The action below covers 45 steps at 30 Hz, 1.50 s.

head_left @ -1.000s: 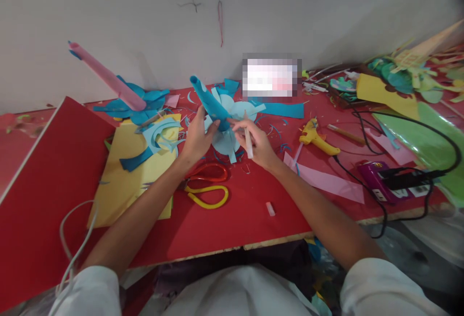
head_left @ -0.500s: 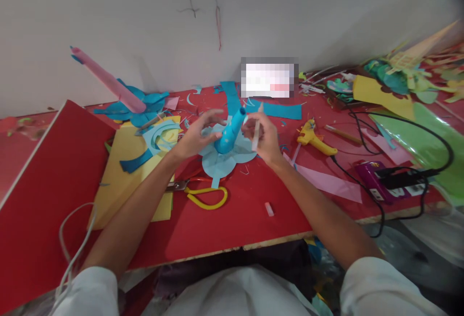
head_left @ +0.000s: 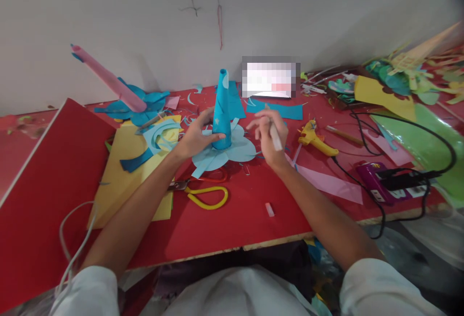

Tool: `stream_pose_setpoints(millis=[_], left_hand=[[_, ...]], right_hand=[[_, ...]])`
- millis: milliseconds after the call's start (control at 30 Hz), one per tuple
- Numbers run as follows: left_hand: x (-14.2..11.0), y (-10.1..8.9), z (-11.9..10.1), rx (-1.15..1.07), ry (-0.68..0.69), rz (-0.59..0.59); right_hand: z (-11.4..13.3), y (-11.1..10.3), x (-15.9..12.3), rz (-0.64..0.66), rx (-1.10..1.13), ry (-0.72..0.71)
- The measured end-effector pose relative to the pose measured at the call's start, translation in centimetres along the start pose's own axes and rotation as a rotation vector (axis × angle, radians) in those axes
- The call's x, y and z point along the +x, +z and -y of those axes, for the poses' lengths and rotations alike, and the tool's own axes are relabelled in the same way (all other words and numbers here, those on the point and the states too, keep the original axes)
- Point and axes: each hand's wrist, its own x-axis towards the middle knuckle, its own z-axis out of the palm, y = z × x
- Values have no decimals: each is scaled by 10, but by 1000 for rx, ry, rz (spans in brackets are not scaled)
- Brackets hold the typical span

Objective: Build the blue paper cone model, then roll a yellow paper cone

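A tapering blue paper tube (head_left: 222,103) with pale star marks stands upright on a light blue petal-shaped paper base (head_left: 243,149). My left hand (head_left: 198,135) grips the lower part of the tube, thumb in front and fingers behind. To the right, apart from the tube, my right hand (head_left: 271,135) is closed around a white pen (head_left: 276,138). Its tip is hard to make out. Scissors (head_left: 208,197) with yellow and red handles lie just in front of the paper base.
A pink tube (head_left: 108,79) on blue petals leans at the left, behind yellow sheets (head_left: 126,176). A yellow glue gun (head_left: 317,139), pink strips (head_left: 329,185) and a purple box (head_left: 384,180) with black cables lie right. A blurred-out screen (head_left: 270,79) stands by the wall.
The blue tube has gone from tilting right to upright, and its paper base has turned. My right hand has drawn back to the right with the pen.
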Motion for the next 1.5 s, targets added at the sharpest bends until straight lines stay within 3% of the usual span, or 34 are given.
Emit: stream_pose_setpoints(millis=[100,267,400,500,567,700,900,1133,1500], left_hand=[[0,-2,8,-37,-38,55],[-5,13,5,128,-130,73],[-11,27,-5,217,-203,3],[-15,32,-5,138,-192,-58],[-17,32,1,32,-165,-80],[-18,28,12,-148,-209,-9],[-19,24,16,-211,-242,53],[-18,30,14,-146,-184,97],[-18,27,16,-84,-139,106]], right_hand=[[-2,-4,3,-81,-6,-9],[-2,-3,0,-66,-46,-49],[5,-2,-5,-100,-119,-265],[9,-2,-4,-99,-188,-439],[12,-3,-4,-100,-204,-484],[19,-4,-8,-9,-245,-516],[22,-1,-12,106,-245,-591],[16,1,-14,240,-281,-557],[14,3,-14,282,-311,-651]])
